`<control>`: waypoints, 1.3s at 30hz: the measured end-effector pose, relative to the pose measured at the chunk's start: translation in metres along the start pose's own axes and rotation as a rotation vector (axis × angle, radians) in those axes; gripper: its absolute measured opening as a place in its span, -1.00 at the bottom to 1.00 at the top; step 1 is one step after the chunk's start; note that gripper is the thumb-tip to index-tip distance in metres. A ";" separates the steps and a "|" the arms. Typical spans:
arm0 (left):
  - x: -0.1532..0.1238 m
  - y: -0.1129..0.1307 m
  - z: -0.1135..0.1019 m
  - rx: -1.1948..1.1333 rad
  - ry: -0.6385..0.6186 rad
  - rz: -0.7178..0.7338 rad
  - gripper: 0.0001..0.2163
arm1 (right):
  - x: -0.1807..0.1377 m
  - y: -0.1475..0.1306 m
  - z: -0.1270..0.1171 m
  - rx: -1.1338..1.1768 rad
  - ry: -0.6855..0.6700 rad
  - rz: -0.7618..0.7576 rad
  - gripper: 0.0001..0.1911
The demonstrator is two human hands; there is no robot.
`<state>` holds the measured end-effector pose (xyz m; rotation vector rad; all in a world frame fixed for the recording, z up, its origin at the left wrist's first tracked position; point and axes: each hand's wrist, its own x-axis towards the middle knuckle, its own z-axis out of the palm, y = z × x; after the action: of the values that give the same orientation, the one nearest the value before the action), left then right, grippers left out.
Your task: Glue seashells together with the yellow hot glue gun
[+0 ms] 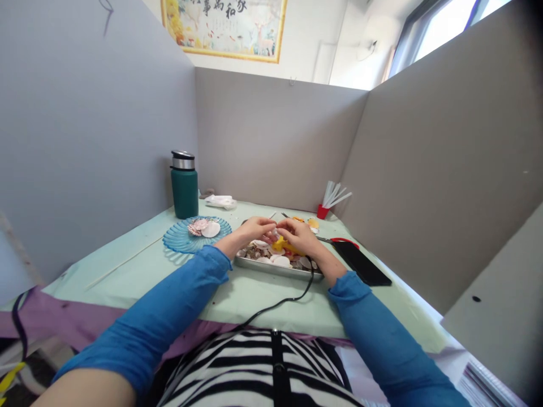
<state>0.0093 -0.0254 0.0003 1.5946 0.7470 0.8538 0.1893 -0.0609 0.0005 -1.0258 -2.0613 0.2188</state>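
Over a metal tray (271,269) heaped with seashells (280,260), my two hands meet fingertip to fingertip. The fingers of my left hand (257,228) are drawn together in a pinch. My right hand (299,234) pinches from the other side. Something small and pale shows between them, too small and covered to name. A yellow glue gun (283,245) lies on the shells under my right hand, partly hidden by it. Its black cord (278,303) runs over the tray's front edge toward my body.
To the left, a ribbed blue plate (178,244) holds shells, with a green bottle (184,192) behind it. A white packet (220,201) lies at the back. On the right are a red cup (322,212) of translucent sticks, red-handled scissors (345,242) and a flat black slab (362,264). Grey partitions surround the table.
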 end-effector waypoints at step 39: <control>0.002 0.002 0.004 0.123 0.047 0.137 -0.82 | 0.000 0.002 0.002 0.139 -0.101 0.004 -0.77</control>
<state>0.0136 -0.0260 0.0025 1.7563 0.7416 0.9625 0.1895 -0.0591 -0.0020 -0.9510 -2.1020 0.4185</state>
